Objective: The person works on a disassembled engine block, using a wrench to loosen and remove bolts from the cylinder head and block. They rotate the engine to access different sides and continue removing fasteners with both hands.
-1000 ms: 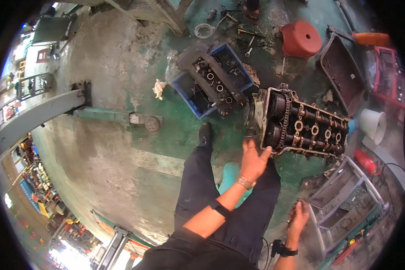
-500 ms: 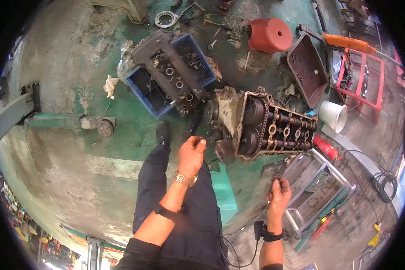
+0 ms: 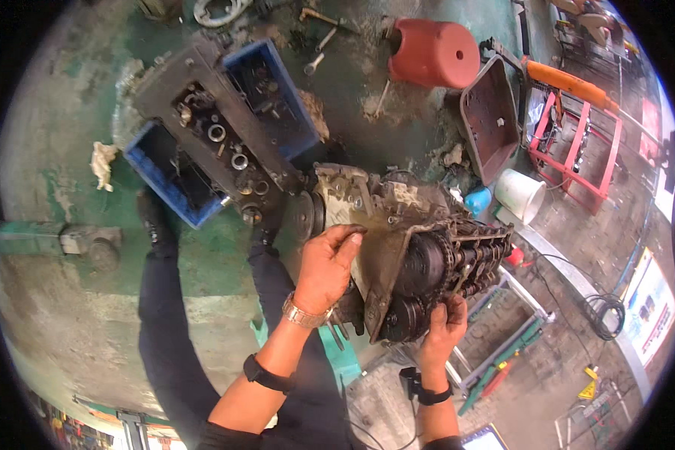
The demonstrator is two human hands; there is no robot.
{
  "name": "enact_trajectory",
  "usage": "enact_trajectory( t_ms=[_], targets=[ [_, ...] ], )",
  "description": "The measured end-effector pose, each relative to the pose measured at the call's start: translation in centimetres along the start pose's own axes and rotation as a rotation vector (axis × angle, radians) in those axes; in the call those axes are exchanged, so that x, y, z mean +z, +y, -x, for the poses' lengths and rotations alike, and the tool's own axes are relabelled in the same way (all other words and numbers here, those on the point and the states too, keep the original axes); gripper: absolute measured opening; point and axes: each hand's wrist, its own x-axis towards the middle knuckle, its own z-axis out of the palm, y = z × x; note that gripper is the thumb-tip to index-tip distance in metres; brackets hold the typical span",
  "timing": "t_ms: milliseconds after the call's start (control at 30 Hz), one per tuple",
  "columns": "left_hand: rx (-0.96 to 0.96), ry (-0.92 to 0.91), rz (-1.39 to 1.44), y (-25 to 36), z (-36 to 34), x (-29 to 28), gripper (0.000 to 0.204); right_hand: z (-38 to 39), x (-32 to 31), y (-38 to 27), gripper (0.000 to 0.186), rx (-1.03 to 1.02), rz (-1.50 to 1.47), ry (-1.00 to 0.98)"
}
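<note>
An engine [image 3: 379,255] stands in front of me, its open top showing camshafts [image 3: 478,251] and two dark round timing sprockets [image 3: 421,264] joined by a chain. My left hand [image 3: 326,270], with a metal watch on its wrist, is closed in a pinch over the pale front cover. Whatever is between its fingertips is too small to make out. Beside the lower sprocket [image 3: 402,318], my right hand [image 3: 444,326] has curled fingers pressed together. What they hold, if anything, is hidden, and I cannot tell whether they touch the engine.
A dark valve cover [image 3: 217,127] lies across two blue bins [image 3: 176,172] of parts. Farther off are a red stool [image 3: 435,54], a brown tray [image 3: 490,120] and a white bucket [image 3: 520,195]. A metal frame [image 3: 529,292] stands right of the engine, near a coiled black cable [image 3: 606,315].
My view has turned toward the engine, so floor items shift left. Both hands have come closer to the engine: the left over its front cover, the right beside the lower sprocket.
</note>
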Motion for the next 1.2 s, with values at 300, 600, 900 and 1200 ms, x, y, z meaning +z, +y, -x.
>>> enact_trajectory(
  t_ms=[300,600,900,1200],
  targets=[
    [0.037,-0.290,0.021,2.0,-6.2,2.1,0.017,1.5,1.4,0.5,0.044,-0.009,0.092,0.199],
    [-0.158,-0.477,0.087,2.4,-8.0,3.6,0.017,1.5,1.5,-0.4,0.058,0.055,0.027,0.125],
    [-0.006,-0.431,-0.067,3.1,-8.0,3.9,0.017,1.5,1.7,-0.3,0.067,0.106,-0.030,0.140],
    [-0.191,-0.359,0.021,2.7,-7.1,4.2,0.013,1.3,2.1,-0.3,0.058,0.118,-0.142,0.171]
  ],
)
